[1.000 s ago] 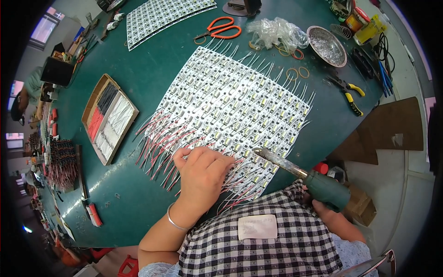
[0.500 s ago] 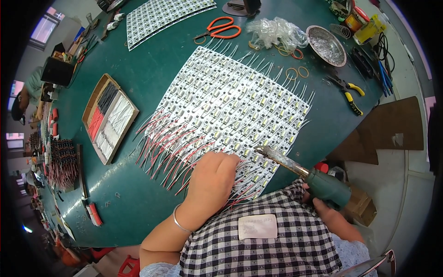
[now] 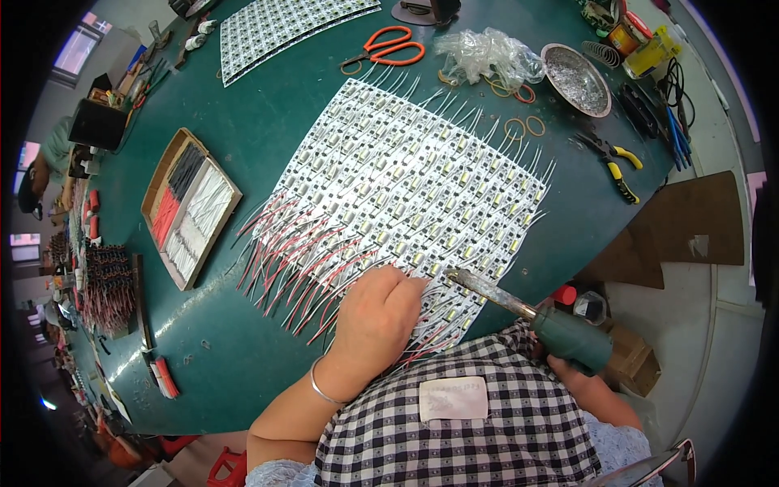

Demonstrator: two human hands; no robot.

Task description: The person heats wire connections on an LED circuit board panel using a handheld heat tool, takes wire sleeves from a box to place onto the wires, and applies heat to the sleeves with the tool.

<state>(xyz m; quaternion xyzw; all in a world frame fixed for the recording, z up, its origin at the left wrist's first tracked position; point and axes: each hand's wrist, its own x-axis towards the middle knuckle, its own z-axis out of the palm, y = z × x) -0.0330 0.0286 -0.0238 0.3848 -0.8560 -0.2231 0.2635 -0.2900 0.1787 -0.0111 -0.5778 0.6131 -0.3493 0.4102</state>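
A panel of small white circuit boards (image 3: 357,146) lies on the table in front of me, with red and white wires (image 3: 284,252) fringing its near left edge. Over its near part, my left hand (image 3: 383,312) is closed, thumb and fingers pinched together at the boards; what lies between the fingertips is hidden. My right hand (image 3: 578,378), partly covered by the tool, grips the green handle of a soldering iron (image 3: 570,334). Its bent metal tip reaches down to the boards just right of my left fingertips; whether it touches them I cannot tell.
A cardboard tray (image 3: 231,203) of cut black, red and white tubes or wires sits left. Beyond the panel are orange-handled scissors (image 3: 395,50), a plastic bag (image 3: 491,58) and a metal dish (image 3: 578,79). Yellow-black pliers (image 3: 614,162) lie right; more boards (image 3: 288,32) lie at the back.
The soldering iron has come slightly nearer to me and left, its tip now closer to my left fingertips. My left hand has shifted a little to the right, still pinched.
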